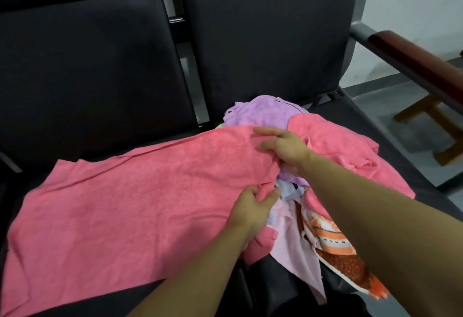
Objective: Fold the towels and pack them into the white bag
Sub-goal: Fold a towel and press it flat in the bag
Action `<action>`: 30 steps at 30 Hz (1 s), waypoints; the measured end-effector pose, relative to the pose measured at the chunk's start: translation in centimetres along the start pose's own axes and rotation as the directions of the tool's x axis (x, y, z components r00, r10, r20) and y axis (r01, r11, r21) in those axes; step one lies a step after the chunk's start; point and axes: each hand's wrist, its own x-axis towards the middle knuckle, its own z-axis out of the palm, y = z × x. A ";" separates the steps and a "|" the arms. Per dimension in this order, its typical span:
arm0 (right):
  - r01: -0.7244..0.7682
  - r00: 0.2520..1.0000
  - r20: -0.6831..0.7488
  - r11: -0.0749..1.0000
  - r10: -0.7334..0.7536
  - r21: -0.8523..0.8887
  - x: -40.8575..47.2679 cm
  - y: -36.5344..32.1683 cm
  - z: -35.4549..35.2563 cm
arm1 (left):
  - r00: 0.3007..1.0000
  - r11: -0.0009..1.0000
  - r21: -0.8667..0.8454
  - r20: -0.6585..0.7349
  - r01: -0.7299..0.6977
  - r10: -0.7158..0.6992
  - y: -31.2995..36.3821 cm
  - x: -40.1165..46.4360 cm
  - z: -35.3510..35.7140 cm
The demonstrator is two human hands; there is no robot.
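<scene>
The left hand pinches the near edge of the pink towel. The right hand lies flat and open on it. The towel lies spread on the black seat, its long side running from 8 o'clock to 2 o'clock. A pile of towels sits at 1 o'clock.

pink towel left corner cut by frame edge; purple towel behind it mostly buried; white bag unseen.
</scene>
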 end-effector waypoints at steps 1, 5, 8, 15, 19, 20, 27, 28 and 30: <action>-0.047 0.998 0.037 0.997 0.044 0.068 0.0 -0.1 0.0 | 1.000 0.999 0.021 0.002 -0.031 0.030 -0.2 -0.2 -0.2; -0.167 0.983 0.134 0.925 0.128 0.340 -0.6 -0.7 -0.1 | 0.996 0.996 -0.001 0.002 -0.091 0.091 -0.1 -1.1 -1.3; -0.229 0.970 0.182 0.852 0.160 0.470 -0.8 -0.9 -0.1 | 0.992 0.984 -0.133 0.035 -0.115 0.121 0.6 -2.0 -1.9; -0.182 0.976 0.204 0.790 0.073 0.586 -2.0 -1.9 1.0 | 0.984 0.979 -0.090 -0.011 -0.180 0.180 2.3 -3.7 -3.5; -0.098 0.992 0.114 0.885 0.052 0.455 -2.6 -2.2 1.8 | 0.978 0.977 -0.044 -0.037 -0.207 0.206 2.8 -4.7 -4.4; -0.072 0.994 0.100 0.916 0.035 0.395 -2.6 -2.2 2.2 | 0.978 0.978 -0.037 -0.040 -0.206 0.205 2.9 -4.9 -4.6; 0.074 0.944 -0.297 0.971 -0.142 -0.228 -1.9 -2.2 1.2 | 0.982 0.980 0.068 0.011 -0.187 0.186 2.2 -5.7 -5.7; 0.070 0.940 -0.299 0.953 -0.161 -0.293 -1.8 -2.3 0.8 | 0.984 0.980 0.085 0.020 -0.180 0.179 2.2 -5.8 -5.7; 0.080 0.940 -0.279 0.921 -0.197 -0.382 -2.0 -2.6 -0.3 | 0.982 0.977 0.101 0.057 -0.186 0.181 2.5 -6.2 -5.3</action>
